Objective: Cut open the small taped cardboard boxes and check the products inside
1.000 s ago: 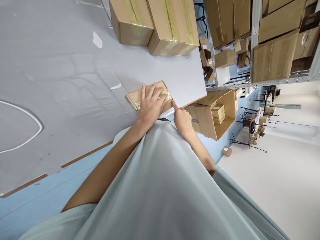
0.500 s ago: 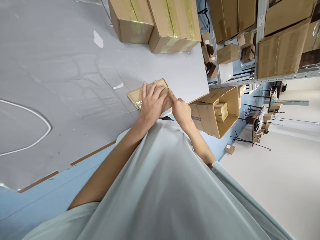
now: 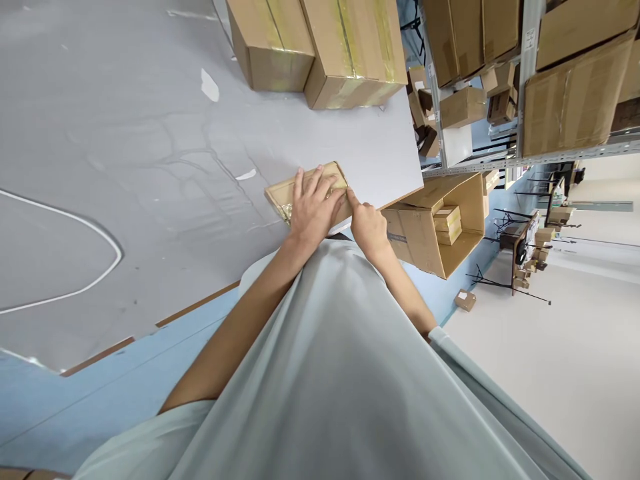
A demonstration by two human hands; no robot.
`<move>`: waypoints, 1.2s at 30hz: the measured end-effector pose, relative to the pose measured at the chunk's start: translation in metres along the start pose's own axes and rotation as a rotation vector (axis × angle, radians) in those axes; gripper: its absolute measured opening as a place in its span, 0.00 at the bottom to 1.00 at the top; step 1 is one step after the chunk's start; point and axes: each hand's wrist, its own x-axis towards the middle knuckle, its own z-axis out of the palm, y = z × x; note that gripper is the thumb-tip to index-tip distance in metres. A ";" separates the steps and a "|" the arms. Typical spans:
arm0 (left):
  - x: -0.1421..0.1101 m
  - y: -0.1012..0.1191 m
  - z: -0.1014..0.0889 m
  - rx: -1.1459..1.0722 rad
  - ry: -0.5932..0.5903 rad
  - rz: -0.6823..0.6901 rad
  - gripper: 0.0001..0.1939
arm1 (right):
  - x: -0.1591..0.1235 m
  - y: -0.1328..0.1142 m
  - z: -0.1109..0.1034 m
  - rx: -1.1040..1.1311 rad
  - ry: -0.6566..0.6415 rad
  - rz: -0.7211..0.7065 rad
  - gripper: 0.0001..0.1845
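A small flat cardboard box [image 3: 285, 192] with shiny tape on it lies near the edge of the grey table [image 3: 150, 167]. My left hand [image 3: 313, 212] lies flat on top of the box, fingers spread and stretched out. My right hand [image 3: 367, 225] is at the box's right end, its index finger extended and pressing on the taped corner while the other fingers are curled in.
Two large taped cartons [image 3: 320, 47] stand at the table's far side. An open carton [image 3: 440, 223] holding small boxes sits on the floor beside the table. Metal shelving [image 3: 525, 80] loaded with cartons stands to the right.
My right index finger slid along the box's taped end toward my left hand and back a little. The left hand stays flat on the box. The view has shifted slightly.
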 end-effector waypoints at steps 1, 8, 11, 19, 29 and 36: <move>0.000 0.000 -0.001 -0.002 0.000 0.001 0.23 | 0.001 0.001 0.002 0.005 0.007 0.002 0.44; -0.001 -0.005 -0.004 -0.016 -0.012 0.057 0.18 | -0.007 0.020 0.012 0.063 -0.035 -0.037 0.42; 0.000 -0.006 -0.004 0.010 0.000 0.066 0.19 | 0.000 0.037 0.017 0.114 -0.023 -0.098 0.40; -0.010 -0.008 0.000 0.166 0.098 -0.141 0.29 | 0.015 0.091 0.012 0.463 -0.037 -0.323 0.35; -0.078 -0.043 -0.051 0.411 0.304 -0.499 0.45 | 0.167 0.091 0.103 1.067 -0.200 -0.327 0.16; -0.115 -0.024 -0.068 0.496 0.389 -0.707 0.54 | 0.198 0.025 0.115 1.246 -0.444 -0.340 0.15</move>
